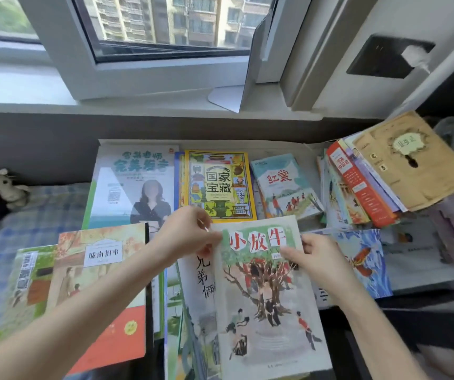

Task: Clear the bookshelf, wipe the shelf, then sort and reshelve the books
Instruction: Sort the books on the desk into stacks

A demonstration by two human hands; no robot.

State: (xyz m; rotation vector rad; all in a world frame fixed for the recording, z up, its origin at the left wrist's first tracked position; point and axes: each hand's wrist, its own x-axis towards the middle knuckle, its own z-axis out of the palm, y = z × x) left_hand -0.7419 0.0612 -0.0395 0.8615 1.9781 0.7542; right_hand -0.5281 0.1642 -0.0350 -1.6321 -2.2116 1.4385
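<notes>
fingers of the left hand (pixel 190 237) pinch the far left corner of the tree-cover book (pixel 267 311); the right hand (pixel 320 260) grips its far right edge. it lies near, atop other books (pixel 197 286). probably light, floppy paperback; support its spine.

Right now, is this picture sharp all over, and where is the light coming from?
Head view: daylight from the window lights the books evenly, without hard shadows; the wide lens bends the window frame; the left hand looks slightly smeared, while the tree-cover book it pinches reads sharp.
</notes>
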